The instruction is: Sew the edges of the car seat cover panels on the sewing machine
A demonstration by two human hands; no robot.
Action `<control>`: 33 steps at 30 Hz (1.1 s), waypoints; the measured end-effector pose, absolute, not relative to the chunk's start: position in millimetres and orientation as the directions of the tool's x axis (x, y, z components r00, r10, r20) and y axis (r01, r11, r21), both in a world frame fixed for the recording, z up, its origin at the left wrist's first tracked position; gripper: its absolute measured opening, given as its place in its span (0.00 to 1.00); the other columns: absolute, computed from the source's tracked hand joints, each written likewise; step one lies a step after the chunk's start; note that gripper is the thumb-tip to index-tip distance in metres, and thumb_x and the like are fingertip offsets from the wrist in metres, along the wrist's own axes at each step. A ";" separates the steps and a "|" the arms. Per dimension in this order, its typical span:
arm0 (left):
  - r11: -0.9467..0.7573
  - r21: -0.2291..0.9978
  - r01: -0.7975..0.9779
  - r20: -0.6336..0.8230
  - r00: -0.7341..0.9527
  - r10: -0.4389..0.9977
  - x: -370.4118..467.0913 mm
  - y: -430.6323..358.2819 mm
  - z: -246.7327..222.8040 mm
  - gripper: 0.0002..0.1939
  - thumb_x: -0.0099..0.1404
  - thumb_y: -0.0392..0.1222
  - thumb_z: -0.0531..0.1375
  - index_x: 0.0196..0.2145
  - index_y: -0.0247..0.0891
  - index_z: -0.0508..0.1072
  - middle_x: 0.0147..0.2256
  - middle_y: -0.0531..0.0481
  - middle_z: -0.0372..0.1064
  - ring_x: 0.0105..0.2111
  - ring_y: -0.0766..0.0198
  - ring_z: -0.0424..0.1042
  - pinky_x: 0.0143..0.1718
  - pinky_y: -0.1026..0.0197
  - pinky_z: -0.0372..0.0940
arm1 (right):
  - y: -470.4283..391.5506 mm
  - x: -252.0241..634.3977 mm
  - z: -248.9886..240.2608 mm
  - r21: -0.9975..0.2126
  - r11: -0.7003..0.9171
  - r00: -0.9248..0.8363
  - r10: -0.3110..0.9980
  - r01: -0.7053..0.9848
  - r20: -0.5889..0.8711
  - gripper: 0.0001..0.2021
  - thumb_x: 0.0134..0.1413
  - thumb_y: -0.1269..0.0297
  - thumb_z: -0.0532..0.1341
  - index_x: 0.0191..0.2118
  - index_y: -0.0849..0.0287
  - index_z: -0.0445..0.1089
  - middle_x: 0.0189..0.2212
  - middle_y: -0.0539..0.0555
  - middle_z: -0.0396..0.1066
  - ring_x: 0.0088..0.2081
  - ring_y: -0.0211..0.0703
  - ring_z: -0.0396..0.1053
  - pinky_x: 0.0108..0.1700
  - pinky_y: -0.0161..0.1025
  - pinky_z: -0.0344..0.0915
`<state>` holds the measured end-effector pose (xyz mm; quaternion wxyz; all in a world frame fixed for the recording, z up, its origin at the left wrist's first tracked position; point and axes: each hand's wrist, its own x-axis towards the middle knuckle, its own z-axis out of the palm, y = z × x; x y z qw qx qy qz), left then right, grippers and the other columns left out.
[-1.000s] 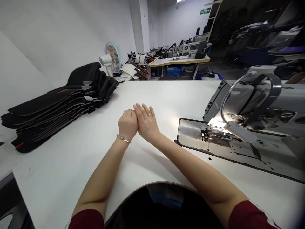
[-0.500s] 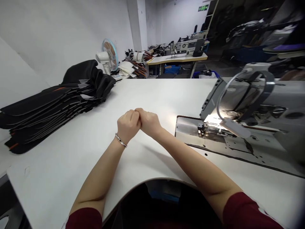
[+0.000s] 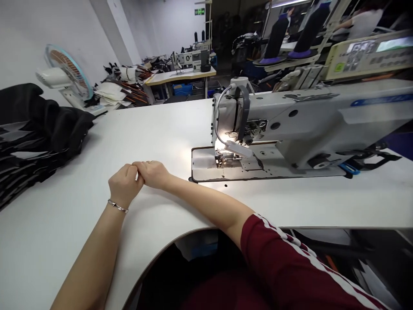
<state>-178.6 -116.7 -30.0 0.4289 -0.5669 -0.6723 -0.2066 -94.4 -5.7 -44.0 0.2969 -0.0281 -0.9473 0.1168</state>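
My left hand point(image 3: 124, 185), with a silver bracelet point(image 3: 118, 206) at the wrist, is curled into a fist above the white tabletop point(image 3: 151, 125). Against it presses my right hand point(image 3: 151, 174), also closed, its knuckles touching the left one. No object shows in or between the fists; their palm sides are hidden. To the right of both hands stands a grey sewing machine point(image 3: 309, 110), its lamp lighting the needle area. A metal needle plate point(image 3: 203, 165) is set into the tabletop.
Black fabric pieces point(image 3: 38, 125) are stacked at the left edge, near a fan point(image 3: 69, 71). Purple-based thread cones point(image 3: 276, 38) and a control panel point(image 3: 371, 54) stand behind the machine. Another sewing table point(image 3: 180, 76) is farther back. A person point(image 3: 364, 23) is at the upper right.
The view has swung to the right, bringing more of the machine, the thread cones and the control panel into sight. My hands stay closed together and appear farther left.
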 end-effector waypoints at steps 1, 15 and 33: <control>0.267 -0.205 0.941 0.811 0.011 0.585 -179.0 -116.5 -31.0 0.09 0.60 0.32 0.55 0.24 0.39 0.61 0.21 0.52 0.60 0.20 0.66 0.54 0.22 0.58 0.42 | -5.4 -94.8 -44.9 -0.237 0.971 -0.821 0.123 -0.016 0.558 0.14 0.59 0.72 0.51 0.50 0.63 0.64 0.37 0.52 0.76 0.37 0.38 0.71 0.38 0.36 0.63; 0.283 -0.305 0.909 0.831 0.109 0.545 -178.8 -118.8 -39.6 0.09 0.61 0.32 0.54 0.25 0.40 0.64 0.21 0.50 0.62 0.22 0.64 0.60 0.24 0.57 0.49 | -5.4 -107.1 -70.1 -0.211 0.969 -0.664 0.074 -0.129 0.744 0.15 0.60 0.73 0.48 0.48 0.67 0.67 0.33 0.59 0.74 0.33 0.44 0.70 0.38 0.38 0.64; 0.266 -0.361 0.894 0.855 0.203 0.477 -181.2 -121.6 -41.5 0.10 0.60 0.29 0.54 0.24 0.41 0.62 0.21 0.51 0.63 0.22 0.63 0.58 0.25 0.56 0.46 | -6.7 -108.4 -75.8 -0.156 0.976 -0.572 0.041 -0.153 0.819 0.13 0.58 0.74 0.50 0.46 0.64 0.66 0.30 0.55 0.74 0.30 0.41 0.70 0.36 0.36 0.64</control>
